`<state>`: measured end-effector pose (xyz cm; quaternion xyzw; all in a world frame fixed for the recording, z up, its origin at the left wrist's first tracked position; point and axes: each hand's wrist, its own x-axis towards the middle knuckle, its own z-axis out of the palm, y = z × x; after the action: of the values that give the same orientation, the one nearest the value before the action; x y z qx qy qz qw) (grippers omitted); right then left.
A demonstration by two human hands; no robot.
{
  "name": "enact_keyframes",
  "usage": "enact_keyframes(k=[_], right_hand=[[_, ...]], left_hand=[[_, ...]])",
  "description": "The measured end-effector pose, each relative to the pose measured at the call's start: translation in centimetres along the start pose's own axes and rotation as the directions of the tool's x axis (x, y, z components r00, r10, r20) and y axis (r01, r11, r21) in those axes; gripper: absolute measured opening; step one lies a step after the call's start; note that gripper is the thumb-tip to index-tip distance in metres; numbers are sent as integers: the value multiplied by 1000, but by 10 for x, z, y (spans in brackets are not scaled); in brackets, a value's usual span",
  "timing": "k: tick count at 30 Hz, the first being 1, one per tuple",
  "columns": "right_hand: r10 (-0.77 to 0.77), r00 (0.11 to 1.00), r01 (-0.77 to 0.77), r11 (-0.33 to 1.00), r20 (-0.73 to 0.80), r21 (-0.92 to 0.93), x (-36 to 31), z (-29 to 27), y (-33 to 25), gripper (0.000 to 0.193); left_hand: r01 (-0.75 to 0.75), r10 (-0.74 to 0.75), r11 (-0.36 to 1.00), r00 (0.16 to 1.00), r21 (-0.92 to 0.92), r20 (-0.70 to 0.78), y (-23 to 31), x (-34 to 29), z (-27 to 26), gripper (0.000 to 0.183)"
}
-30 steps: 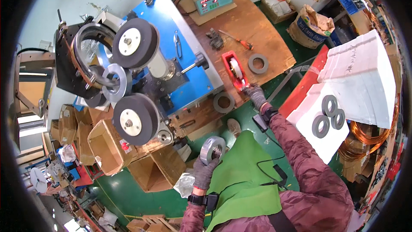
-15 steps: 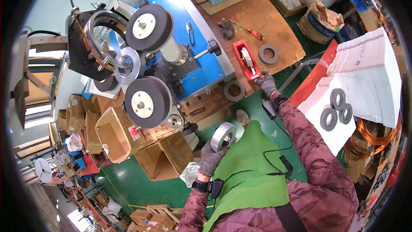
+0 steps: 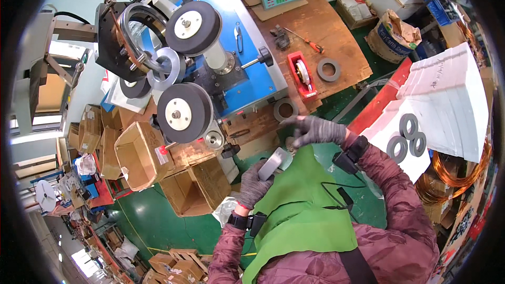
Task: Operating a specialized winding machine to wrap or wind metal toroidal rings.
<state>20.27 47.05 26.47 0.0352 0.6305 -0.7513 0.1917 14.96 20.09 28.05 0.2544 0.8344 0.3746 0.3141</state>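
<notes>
My left hand [image 3: 256, 184], in a grey knit glove, is closed around a silver-grey ring-shaped core [image 3: 273, 164], tilted on edge over the green apron. Up and to the right, my gloved right hand [image 3: 321, 130] is in the air, fingers stretched leftward and apart. Whether a small piece of tape clings to its fingertips is too small to tell. Beyond it stands a red tape dispenser [image 3: 302, 77] with a white roll. One grey ring [image 3: 285, 109] lies at the bench edge near my right fingertips; a second grey ring [image 3: 329, 70] lies right of the dispenser.
A blue winding machine [image 3: 252, 68] with black rollers [image 3: 185, 113] and a silver ring [image 3: 167, 69] fills the left of the bench. A screwdriver [image 3: 314, 46] lies farther back. Cardboard boxes [image 3: 139, 152] stand below left. Several grey rings [image 3: 408, 125] rest on white sheeting at right.
My right hand has left the tape dispenser and moved left and toward me, nearer the core. The core in my left hand has turned more edge-on. The view has shifted slightly.
</notes>
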Motion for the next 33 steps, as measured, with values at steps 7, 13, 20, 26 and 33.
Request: enact_keyframes(k=[7, 13, 20, 26, 33], right_hand=[[22, 974, 105, 841, 228, -530, 18, 47, -49, 56], [234, 953, 14, 603, 193, -798, 21, 33, -65, 64], [-545, 821, 527, 609, 170, -592, 20, 67, -100, 39], [-578, 717, 517, 66, 389, -854, 49, 140, -132, 42], [-571, 773, 435, 162, 276, -886, 101, 192, -125, 54]], left_hand=[[-202, 207, 963, 978, 181, -10, 7, -7, 3, 42], [-47, 47, 999, 999, -28, 15, 24, -27, -16, 42], [157, -134, 891, 987, -425, 84, 27, -36, -45, 42], [9, -52, 871, 996, -491, -75, 29, -54, -91, 43], [60, 19, 757, 993, -651, 114, -5, -72, -166, 49]])
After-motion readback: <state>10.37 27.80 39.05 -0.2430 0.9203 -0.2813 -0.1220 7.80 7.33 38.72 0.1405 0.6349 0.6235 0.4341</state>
